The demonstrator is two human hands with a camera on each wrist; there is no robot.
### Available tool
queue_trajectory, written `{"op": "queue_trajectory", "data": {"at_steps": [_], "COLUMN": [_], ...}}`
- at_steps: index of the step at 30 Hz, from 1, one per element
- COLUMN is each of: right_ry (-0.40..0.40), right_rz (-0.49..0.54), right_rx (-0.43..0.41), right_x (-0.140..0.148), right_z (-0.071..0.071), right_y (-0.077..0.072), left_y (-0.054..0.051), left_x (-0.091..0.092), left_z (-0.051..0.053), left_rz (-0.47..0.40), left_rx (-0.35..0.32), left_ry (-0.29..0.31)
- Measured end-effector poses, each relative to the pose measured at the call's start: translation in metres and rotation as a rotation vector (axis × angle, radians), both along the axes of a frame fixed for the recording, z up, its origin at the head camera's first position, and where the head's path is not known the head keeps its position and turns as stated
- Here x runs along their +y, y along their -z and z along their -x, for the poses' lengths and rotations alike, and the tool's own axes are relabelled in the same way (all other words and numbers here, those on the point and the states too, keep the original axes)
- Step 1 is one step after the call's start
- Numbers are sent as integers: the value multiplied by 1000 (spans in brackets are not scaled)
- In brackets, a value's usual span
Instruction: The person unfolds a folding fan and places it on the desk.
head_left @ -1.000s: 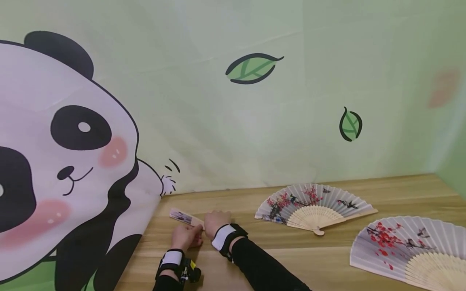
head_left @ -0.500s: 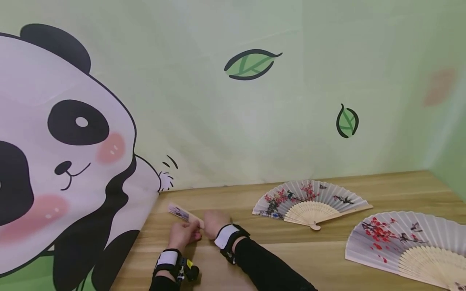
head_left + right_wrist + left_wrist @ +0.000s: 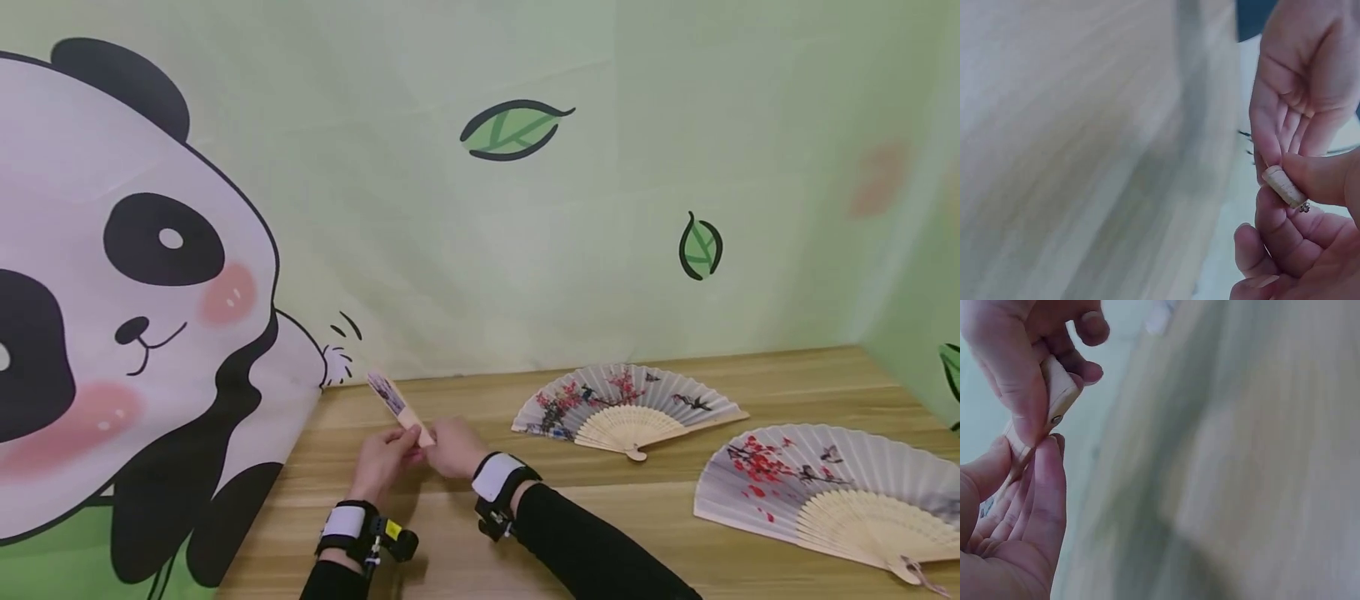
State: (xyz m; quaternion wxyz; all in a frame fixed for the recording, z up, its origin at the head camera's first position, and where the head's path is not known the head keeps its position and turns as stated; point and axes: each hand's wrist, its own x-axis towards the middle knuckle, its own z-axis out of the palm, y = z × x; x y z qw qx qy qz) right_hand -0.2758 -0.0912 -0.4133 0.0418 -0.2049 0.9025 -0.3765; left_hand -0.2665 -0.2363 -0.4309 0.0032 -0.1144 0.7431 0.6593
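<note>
A folded hand fan with a printed purplish panel and pale wooden sticks is held above the table in the head view, slanting up to the left. My left hand pinches it between thumb and fingers along its lower part. My right hand grips the pivot end, partly hiding it. The left wrist view shows the wooden end and its small metal rivet between the right fingers, right beside the left fingertips. In the right wrist view, the butt of the sticks sits between thumb and forefinger.
Two spread fans lie to the right on the wooden table: a farther fan with red blossoms and birds, and a nearer fan with a tassel. A green backdrop with a printed panda stands behind and left.
Both hands have raised the folded fan off the table and shifted slightly right. Its far end now points more steeply upward. The head view has shifted a little; the spread fans stay on the table.
</note>
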Motion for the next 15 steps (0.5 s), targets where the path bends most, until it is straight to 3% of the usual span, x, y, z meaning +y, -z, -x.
{"op": "queue_trajectory", "data": {"at_steps": [6,11,15], "right_ry": [17,44,63], "right_rz": [147,215,272], "right_rx": [13,-18,-58], "right_x": [32,57,82], "right_z": [-14,-28,-39], "right_y": [-19,-31,-36], "left_y": [-20,-35,-46], "left_x": [27,52,76], "left_z": [-2,-7,-13], "left_rz": [-100,-81,-18], "left_rx": [34,80,130], "left_ry": [69,123,179]}}
